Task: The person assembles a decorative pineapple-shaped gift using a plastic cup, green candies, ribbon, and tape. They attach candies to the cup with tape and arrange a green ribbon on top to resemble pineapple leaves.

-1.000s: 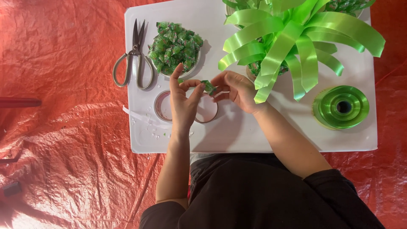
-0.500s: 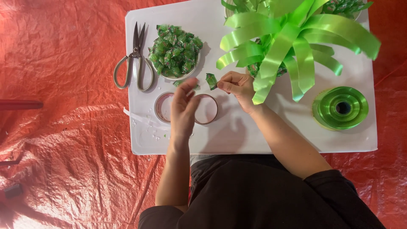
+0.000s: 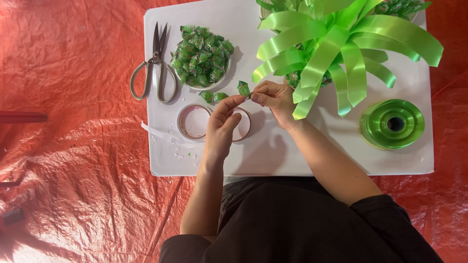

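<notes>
My right hand (image 3: pixel 275 100) pinches a small green wrapped candy (image 3: pixel 243 88) above the white table (image 3: pixel 292 151). My left hand (image 3: pixel 222 126) reaches up to the same candy, its fingertips touching the wrapper end. Under my left hand lie two clear tape rolls (image 3: pixel 194 122), side by side. Another green candy (image 3: pixel 212 96) lies on the table just left of the held one. A bowl heaped with green candies (image 3: pixel 201 56) stands behind it.
Metal scissors (image 3: pixel 153 65) lie at the back left of the table. A large bow of light green ribbon loops (image 3: pixel 341 46) fills the back right. A green ribbon spool (image 3: pixel 392 122) sits at the right. Red plastic sheeting (image 3: pixel 73 146) covers the floor around.
Both hands shifted slightly away from the tape rolls toward the bowl, the candy staying between my fingertips. The left hand opened a little, fingers stretching to the wrapper.
</notes>
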